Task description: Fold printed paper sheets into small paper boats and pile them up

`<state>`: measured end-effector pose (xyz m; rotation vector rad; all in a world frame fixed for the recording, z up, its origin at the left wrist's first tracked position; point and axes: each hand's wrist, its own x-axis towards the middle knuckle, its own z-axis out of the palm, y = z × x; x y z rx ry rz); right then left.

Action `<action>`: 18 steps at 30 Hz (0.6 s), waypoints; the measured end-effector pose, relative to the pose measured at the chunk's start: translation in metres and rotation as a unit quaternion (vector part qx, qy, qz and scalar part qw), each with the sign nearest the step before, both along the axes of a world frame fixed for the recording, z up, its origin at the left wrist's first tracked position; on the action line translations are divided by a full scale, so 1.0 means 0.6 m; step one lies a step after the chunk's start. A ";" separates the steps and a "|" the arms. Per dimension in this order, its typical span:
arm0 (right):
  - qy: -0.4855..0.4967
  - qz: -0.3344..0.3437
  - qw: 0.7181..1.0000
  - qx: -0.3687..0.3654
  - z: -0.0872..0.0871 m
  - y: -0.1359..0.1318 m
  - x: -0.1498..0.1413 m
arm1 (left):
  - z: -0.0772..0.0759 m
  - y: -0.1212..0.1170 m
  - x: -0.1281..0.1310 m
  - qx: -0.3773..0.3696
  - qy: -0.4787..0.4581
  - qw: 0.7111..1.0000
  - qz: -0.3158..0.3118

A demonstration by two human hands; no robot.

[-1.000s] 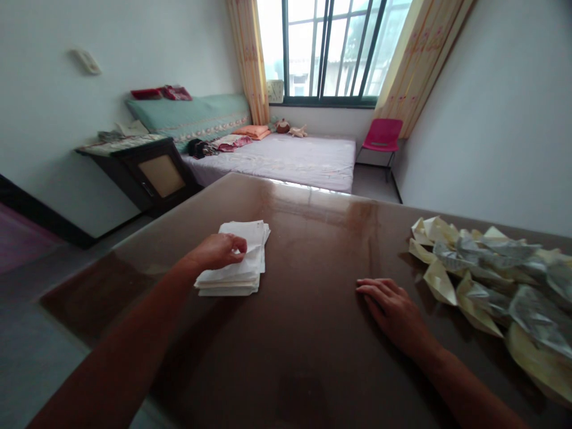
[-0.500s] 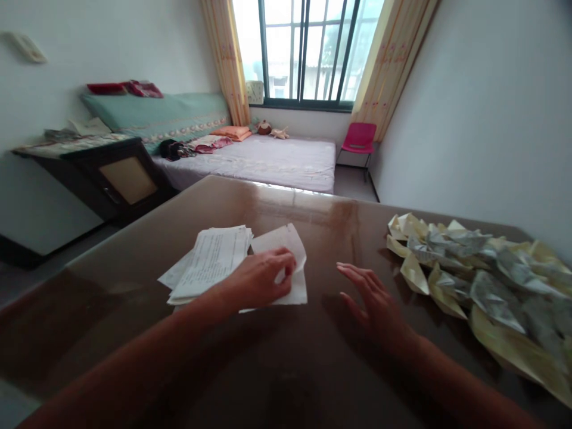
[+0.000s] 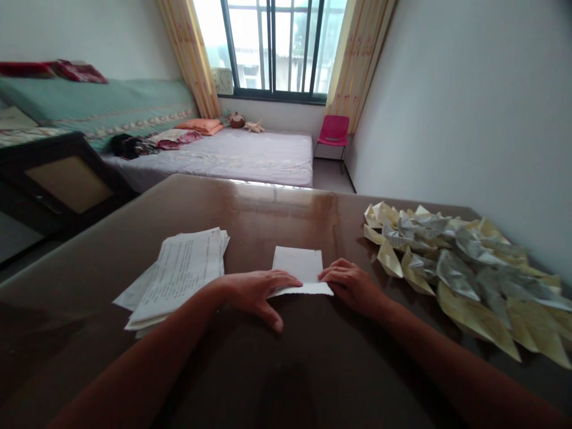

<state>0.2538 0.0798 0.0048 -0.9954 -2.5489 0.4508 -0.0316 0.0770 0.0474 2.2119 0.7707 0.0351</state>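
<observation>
A single white sheet of paper (image 3: pixel 298 265) lies flat on the glossy brown table (image 3: pixel 277 208) in front of me. My left hand (image 3: pixel 255 290) rests flat beside it, fingers stretched onto its left near edge. My right hand (image 3: pixel 351 285) lies on its right near corner, fingertips curled onto the edge. To the left sits a stack of printed papers (image 3: pixel 179 274), slightly fanned out, untouched.
A heap of folded yellow and silver paper shapes (image 3: pixel 456 268) covers the table's right side by the white wall. Beyond the table are a bed (image 3: pixel 232 155), a dark cabinet (image 3: pixel 58 179) at left, a pink chair (image 3: pixel 333 131) and a window.
My left hand pulled one sheet off the stack and laid it flat at the table's middle. My right hand moved left onto the sheet. The view shifted right.
</observation>
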 end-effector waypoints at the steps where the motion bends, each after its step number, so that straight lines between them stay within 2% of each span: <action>1: 0.010 -0.001 1.000 -0.010 -0.002 0.001 0.001 | -0.004 0.005 -0.011 -0.003 -0.012 1.000 -0.005; 4: 0.032 -0.015 0.999 -0.038 -0.002 0.003 -0.002 | -0.027 0.014 -0.020 0.021 -0.044 0.991 0.122; 7: 0.049 -0.047 0.994 -0.085 0.002 0.005 -0.011 | -0.056 0.018 -0.004 0.049 -0.056 0.972 0.222; 10: 0.064 -0.091 0.986 -0.121 0.004 0.011 -0.025 | -0.073 0.019 0.011 0.053 -0.104 0.950 0.290; 13: 0.067 -0.156 0.978 -0.121 -0.003 0.023 -0.042 | -0.077 0.017 0.018 0.055 -0.136 0.929 0.339; 16: 0.062 -0.232 0.966 -0.094 -0.017 0.034 -0.057 | -0.075 0.012 0.022 0.121 -0.047 0.905 0.405; 18: 0.058 -0.266 0.960 -0.073 -0.026 0.035 -0.064 | -0.073 0.007 0.026 0.176 0.038 0.891 0.416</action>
